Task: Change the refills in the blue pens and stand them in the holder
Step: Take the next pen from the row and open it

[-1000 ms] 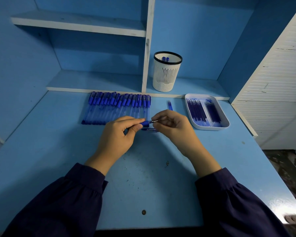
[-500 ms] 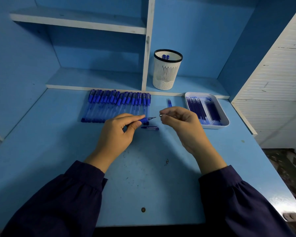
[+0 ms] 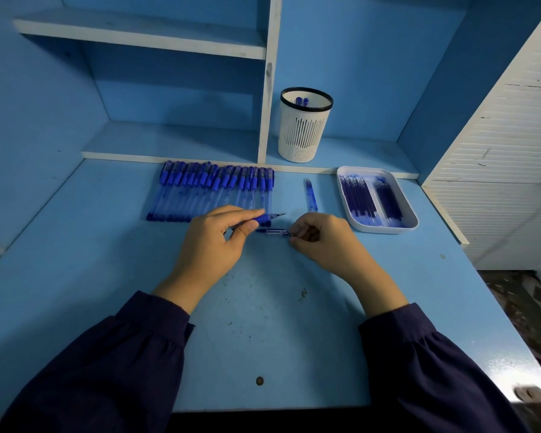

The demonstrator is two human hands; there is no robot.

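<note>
Your left hand [image 3: 213, 245] grips a blue pen [image 3: 264, 218], tip pointing right. Your right hand [image 3: 322, 239], fingers curled, meets the right end of a short clear piece [image 3: 272, 231] lying on the table [image 3: 263, 323]; I cannot tell if it grips. The pen row [image 3: 213, 189] lies far left, and the holder [image 3: 303, 132] stands on the shelf [image 3: 169, 142] beyond.

Pen [image 3: 264, 218] mostly hidden under left hand [image 3: 213, 243]; item in right hand [image 3: 324, 240] fingers [image 3: 301, 229] too small to tell.

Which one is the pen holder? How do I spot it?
Look to the back of the blue desk, at the low shelf right of the white upright divider. The round white plastic cup with slits and a black rim stands there; unlike the flat white tray nearby, it is tall.
</note>
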